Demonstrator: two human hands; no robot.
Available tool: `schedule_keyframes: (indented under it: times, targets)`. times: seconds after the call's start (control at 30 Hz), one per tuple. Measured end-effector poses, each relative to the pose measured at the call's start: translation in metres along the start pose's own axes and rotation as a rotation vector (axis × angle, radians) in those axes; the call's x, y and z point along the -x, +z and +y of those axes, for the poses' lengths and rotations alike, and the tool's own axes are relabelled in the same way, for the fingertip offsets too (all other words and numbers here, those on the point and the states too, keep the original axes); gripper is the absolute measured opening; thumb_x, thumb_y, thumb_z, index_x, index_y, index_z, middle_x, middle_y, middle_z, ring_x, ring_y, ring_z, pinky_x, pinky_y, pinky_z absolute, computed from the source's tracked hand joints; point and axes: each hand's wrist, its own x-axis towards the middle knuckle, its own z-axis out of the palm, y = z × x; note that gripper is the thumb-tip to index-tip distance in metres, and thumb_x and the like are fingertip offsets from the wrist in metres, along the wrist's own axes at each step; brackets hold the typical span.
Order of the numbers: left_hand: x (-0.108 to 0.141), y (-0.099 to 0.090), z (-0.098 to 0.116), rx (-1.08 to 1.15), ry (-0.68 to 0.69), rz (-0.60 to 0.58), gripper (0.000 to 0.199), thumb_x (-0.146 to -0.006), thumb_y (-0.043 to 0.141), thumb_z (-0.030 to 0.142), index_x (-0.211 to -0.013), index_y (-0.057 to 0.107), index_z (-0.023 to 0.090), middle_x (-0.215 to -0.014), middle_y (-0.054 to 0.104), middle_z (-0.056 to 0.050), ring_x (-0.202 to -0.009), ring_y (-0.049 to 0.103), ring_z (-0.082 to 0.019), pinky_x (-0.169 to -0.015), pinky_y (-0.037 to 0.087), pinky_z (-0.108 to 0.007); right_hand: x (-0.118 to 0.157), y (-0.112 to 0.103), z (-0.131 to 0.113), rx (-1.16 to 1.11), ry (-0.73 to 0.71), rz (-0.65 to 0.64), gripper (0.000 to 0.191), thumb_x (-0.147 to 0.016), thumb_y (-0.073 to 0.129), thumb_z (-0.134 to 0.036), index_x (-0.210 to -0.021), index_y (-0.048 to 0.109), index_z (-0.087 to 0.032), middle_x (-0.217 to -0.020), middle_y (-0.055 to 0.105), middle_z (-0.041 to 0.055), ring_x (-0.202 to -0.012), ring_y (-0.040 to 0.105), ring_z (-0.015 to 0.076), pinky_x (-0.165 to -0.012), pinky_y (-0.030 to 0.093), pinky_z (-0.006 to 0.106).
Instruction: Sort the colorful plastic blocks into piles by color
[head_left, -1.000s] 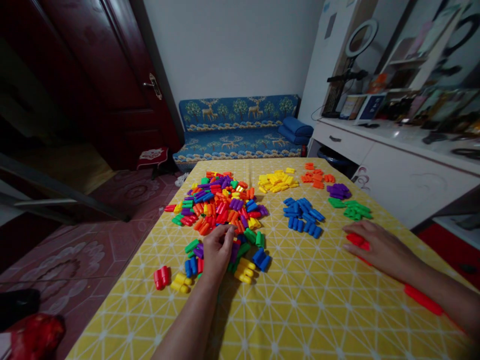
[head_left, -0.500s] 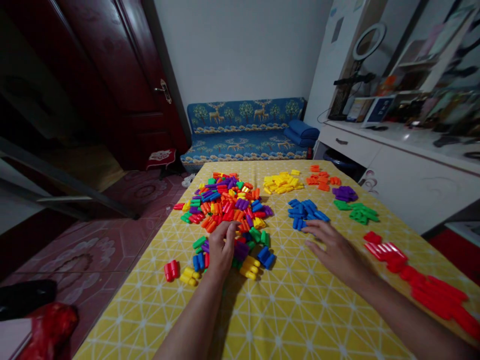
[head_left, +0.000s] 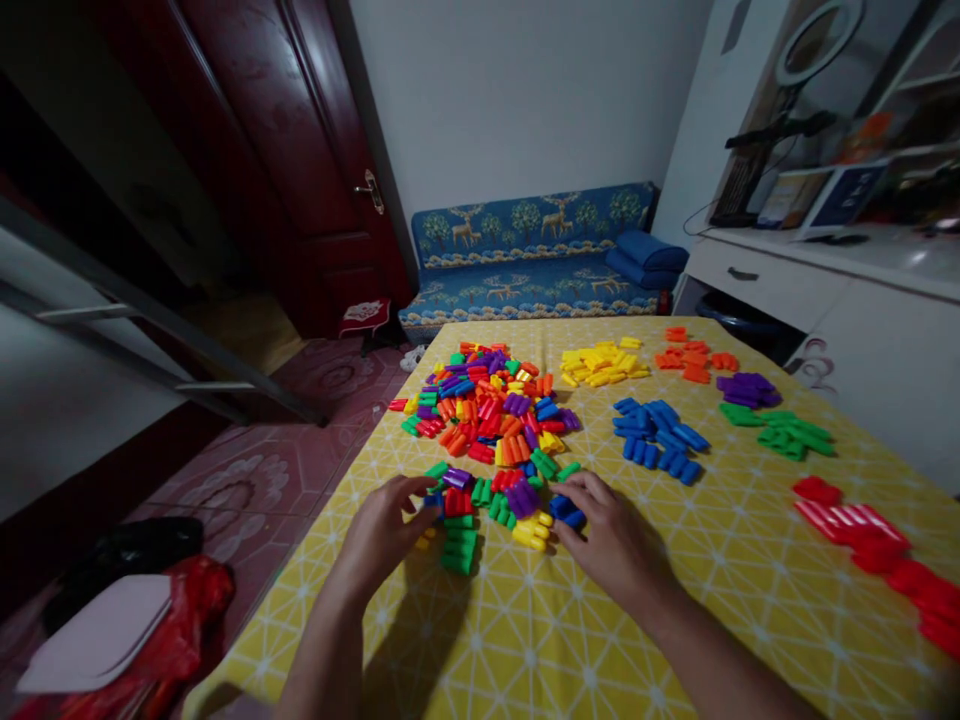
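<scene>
My left hand [head_left: 388, 528] is at the near left of the small group of plastic building blocks, thumb and fingers closed round a blue block [head_left: 433, 503]. On the other side, my right hand [head_left: 619, 545] grips a darker-looking blue block [head_left: 568, 510] between thumb and fingers, low at the table. Between the hands lie a green block [head_left: 459, 550], a yellow block [head_left: 532, 531], a purple block [head_left: 521, 497] and several others. Part of a yellow block shows under my left hand. Just beyond is a large mixed-colour pile [head_left: 487, 405].
Single-colour groups lie to the right: yellow [head_left: 604, 363], blue [head_left: 656, 437], orange [head_left: 690, 358], purple [head_left: 748, 390], green [head_left: 795, 435] and red [head_left: 874, 540]. The table has a yellow patterned cloth [head_left: 487, 650]. A blue sofa [head_left: 525, 265] stands beyond it.
My right hand has moved from the blue group to the near blocks and closed on one. My left hand has shifted to their left side. The blue group has grown, and the view has turned left.
</scene>
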Motion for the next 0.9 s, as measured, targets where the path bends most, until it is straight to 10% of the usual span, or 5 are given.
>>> schedule_keyframes:
  times: [0.27, 0.5, 0.7, 0.9]
  targets:
    - [0.006, 0.033, 0.016, -0.302, -0.101, -0.021, 0.050, -0.076, 0.056, 0.011, -0.121, 0.066, 0.031, -0.116, 0.064, -0.008, -0.089, 0.066, -0.021, -0.072, 0.046, -0.027, 0.003, 0.005, 0.004, -0.011, -0.035, 0.034, 0.033, -0.088, 0.054, -0.027, -0.120, 0.060, -0.030, -0.121, 0.064, 0.0036, -0.099, 0.066, 0.0214, -0.077, 0.054, 0.033]
    - [-0.008, 0.033, 0.040, 0.190, -0.040, 0.267, 0.029, -0.084, 0.053, 0.023, -0.109, 0.067, 0.018, -0.083, 0.067, -0.006, -0.071, 0.064, -0.018, -0.066, 0.049, -0.027, 0.001, 0.000, -0.005, -0.275, 0.047, 0.063, 0.038, -0.077, 0.057, -0.020, -0.114, 0.064, -0.026, -0.115, 0.067, 0.0055, -0.106, 0.064, 0.0236, -0.089, 0.053, 0.037]
    - [0.006, 0.083, 0.090, 1.106, -0.186, -0.243, 0.057, -0.080, 0.064, 0.055, -0.120, 0.047, 0.018, -0.068, 0.065, 0.001, -0.036, 0.049, -0.008, -0.036, 0.034, -0.017, 0.011, -0.004, -0.011, -1.076, 0.256, -0.099, 0.039, -0.086, 0.050, -0.036, -0.122, 0.059, -0.023, -0.116, 0.068, 0.0087, -0.102, 0.067, 0.0242, -0.082, 0.056, 0.036]
    - [0.024, 0.110, 0.102, 1.094, -0.121, -0.222, 0.060, -0.090, 0.055, 0.051, -0.139, 0.042, 0.020, -0.080, 0.070, -0.004, -0.051, 0.059, -0.012, -0.049, 0.048, -0.023, 0.014, -0.025, -0.024, -1.124, 0.288, -0.287, 0.044, -0.085, 0.059, -0.043, -0.125, 0.061, -0.027, -0.122, 0.066, 0.0067, -0.112, 0.064, 0.0248, -0.093, 0.052, 0.038]
